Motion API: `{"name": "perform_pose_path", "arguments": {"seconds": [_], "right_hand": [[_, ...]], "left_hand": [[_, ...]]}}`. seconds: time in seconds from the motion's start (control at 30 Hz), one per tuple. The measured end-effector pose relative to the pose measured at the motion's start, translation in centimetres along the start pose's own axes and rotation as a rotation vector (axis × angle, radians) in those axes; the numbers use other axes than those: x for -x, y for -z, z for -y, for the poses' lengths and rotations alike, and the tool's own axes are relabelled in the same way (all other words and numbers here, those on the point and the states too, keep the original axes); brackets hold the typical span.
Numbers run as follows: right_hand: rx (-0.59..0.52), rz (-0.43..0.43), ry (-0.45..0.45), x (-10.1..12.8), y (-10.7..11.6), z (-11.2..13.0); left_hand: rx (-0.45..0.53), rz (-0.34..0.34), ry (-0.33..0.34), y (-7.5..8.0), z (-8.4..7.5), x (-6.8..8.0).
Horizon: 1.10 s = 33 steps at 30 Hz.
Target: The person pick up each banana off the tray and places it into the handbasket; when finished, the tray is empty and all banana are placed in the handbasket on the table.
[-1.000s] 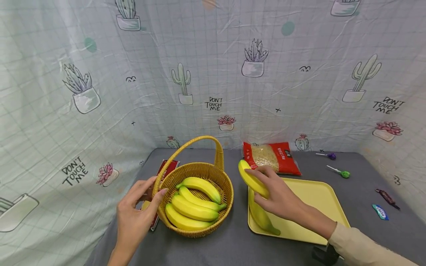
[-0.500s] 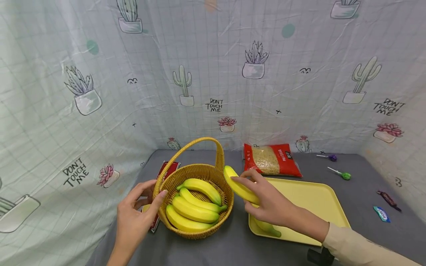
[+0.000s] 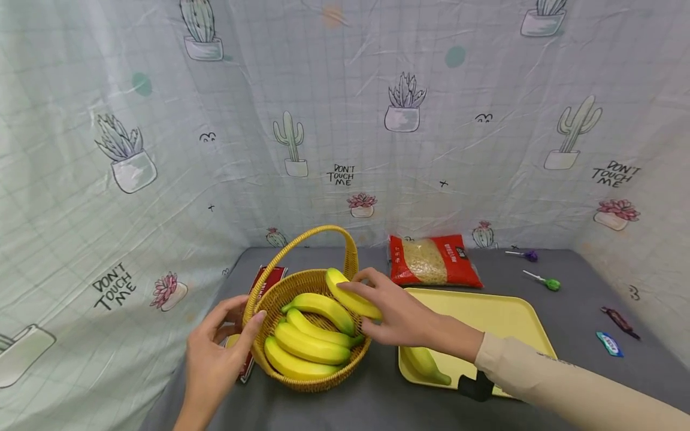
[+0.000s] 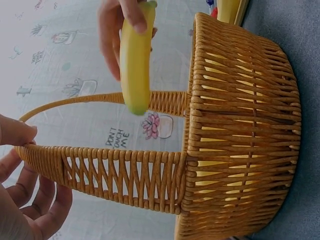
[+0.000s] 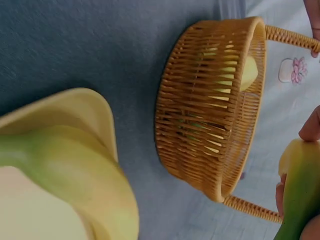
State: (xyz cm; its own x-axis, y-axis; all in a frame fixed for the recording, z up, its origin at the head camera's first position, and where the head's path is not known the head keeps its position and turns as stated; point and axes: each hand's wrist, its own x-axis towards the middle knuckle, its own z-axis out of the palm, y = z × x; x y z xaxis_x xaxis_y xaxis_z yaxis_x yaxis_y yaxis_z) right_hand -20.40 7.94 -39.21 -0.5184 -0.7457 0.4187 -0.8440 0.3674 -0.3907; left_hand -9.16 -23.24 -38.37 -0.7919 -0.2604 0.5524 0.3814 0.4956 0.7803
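Observation:
My right hand point(image 3: 396, 308) grips a banana point(image 3: 350, 294) between thumb and fingers. In the head view that banana overlaps the right side of the wicker basket point(image 3: 302, 383); the left wrist view has it raised above the rim. Several bananas point(image 3: 312, 342) lie side by side inside the basket. My left hand point(image 3: 218, 353) pinches the side of the basket's arched handle point(image 4: 110, 172), thumb in front and fingers behind. One more banana point(image 3: 426, 366) lies on the left part of the yellow tray point(image 3: 496, 305), partly hidden by my right forearm.
Behind the tray lies a red bag of grain-like food point(image 3: 433, 260). A purple lollipop point(image 3: 528, 256), a green lollipop point(image 3: 550, 284) and two wrapped sweets point(image 3: 609, 344) are at the right. A dark red packet point(image 3: 269, 278) lies partly behind the basket. A printed curtain point(image 3: 345, 120) closes the back.
My right hand has carried the banana leftward from over the tray to over the basket's right side. The left hand keeps its hold on the handle.

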Motion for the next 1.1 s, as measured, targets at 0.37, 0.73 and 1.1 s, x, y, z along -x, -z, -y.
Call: {"name": "perform_pose_path", "arguments": {"seconds": [0.37,0.73,1.1], "right_hand": [[-0.009,0.036,0.022,-3.3,-1.7,-0.3],[0.004,0.107,0.020,-5.2,-3.4,-0.4],[-0.026,0.121,0.009,-6.1,-4.4,-0.8]], "left_hand": [[0.035,0.035,-0.014,0.2,0.0,-0.2],[0.043,0.046,0.007,0.4,0.0,-0.1],[0.048,0.051,0.022,0.5,0.0,-0.2]]}}
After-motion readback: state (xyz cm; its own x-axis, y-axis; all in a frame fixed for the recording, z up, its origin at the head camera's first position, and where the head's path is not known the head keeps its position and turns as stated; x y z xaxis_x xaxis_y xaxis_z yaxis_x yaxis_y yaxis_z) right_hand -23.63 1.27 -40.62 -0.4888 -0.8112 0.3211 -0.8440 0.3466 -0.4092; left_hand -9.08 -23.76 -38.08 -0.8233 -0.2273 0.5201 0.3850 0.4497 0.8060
